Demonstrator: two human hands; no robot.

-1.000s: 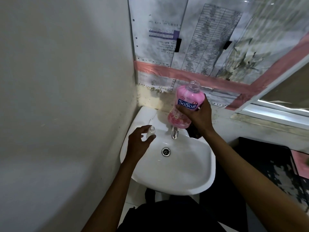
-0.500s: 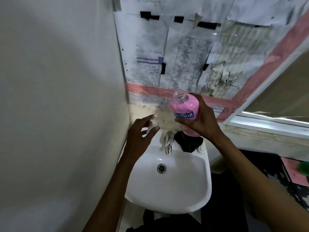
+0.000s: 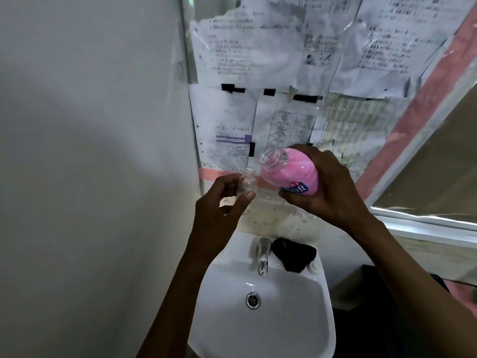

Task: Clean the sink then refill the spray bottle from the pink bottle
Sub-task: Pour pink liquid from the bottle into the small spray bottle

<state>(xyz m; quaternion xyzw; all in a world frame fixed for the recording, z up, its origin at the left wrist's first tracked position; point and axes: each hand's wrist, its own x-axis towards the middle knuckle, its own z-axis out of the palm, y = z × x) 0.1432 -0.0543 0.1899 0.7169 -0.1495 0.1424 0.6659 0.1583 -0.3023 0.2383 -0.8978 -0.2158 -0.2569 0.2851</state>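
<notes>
Right grip [image 3: 327, 192] round tilted, uncapped pink bottle [image 3: 294, 174]
</notes>
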